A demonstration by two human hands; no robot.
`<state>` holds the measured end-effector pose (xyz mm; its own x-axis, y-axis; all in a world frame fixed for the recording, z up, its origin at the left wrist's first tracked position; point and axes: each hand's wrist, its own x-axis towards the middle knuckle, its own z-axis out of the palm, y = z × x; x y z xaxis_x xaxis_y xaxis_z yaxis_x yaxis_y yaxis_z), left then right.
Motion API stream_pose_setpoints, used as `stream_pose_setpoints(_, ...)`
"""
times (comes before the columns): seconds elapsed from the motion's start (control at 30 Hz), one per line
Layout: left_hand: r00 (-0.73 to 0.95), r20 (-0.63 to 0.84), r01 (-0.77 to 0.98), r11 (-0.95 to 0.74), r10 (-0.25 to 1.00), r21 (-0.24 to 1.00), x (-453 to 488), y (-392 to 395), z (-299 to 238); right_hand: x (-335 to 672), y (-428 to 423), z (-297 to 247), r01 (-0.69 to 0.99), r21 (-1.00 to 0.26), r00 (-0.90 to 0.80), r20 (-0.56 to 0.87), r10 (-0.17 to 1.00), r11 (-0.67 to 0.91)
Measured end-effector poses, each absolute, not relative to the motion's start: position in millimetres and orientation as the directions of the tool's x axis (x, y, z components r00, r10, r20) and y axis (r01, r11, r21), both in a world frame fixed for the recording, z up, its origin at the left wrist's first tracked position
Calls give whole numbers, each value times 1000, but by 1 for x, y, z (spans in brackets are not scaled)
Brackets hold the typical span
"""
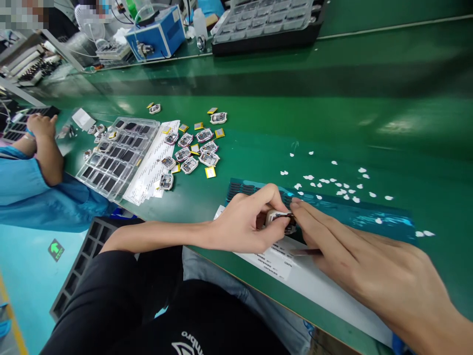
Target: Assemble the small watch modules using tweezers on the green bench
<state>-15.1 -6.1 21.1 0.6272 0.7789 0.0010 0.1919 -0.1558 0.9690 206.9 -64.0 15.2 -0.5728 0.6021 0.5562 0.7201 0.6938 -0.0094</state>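
My left hand (254,217) pinches a small white-rimmed watch housing (272,216) with its electronics partly showing. My right hand (343,246) meets it from the other side, fingertips at the housing's edge. A thin flat metal tool (305,252), perhaps tweezers, sticks out from under the right hand's curled fingers; its other end is hidden. Below both hands lie a teal sheet of dark adhesive pieces (244,188) and a white printed sheet (271,264). Small white peeled tabs (342,191) are scattered beyond the right hand.
Several open watch housings (189,165) and small yellow-edged batteries (210,172) lie left on the green table (266,123). Beyond them are a clear compartment tray (118,158) and a co-worker's hand (41,125). A blue box (157,34) and a black tray (266,44) stand behind.
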Motion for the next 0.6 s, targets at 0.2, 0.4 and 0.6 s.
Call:
stream_pose_setpoints(0.2,619,43,80,-117,784,990,-13,-7,15,203,-59,10,687,-239,-490,544,681,686)
stream_pose_setpoints(0.4,680,35,104,-143,732,984,-13,-7,16,192,-51,18,612,-585,-317,435,843,532)
stream_pose_setpoints(0.6,692,-28,83,-42,721,996,-12,-8,13,185,-46,29,537,-792,-217,204,955,291)
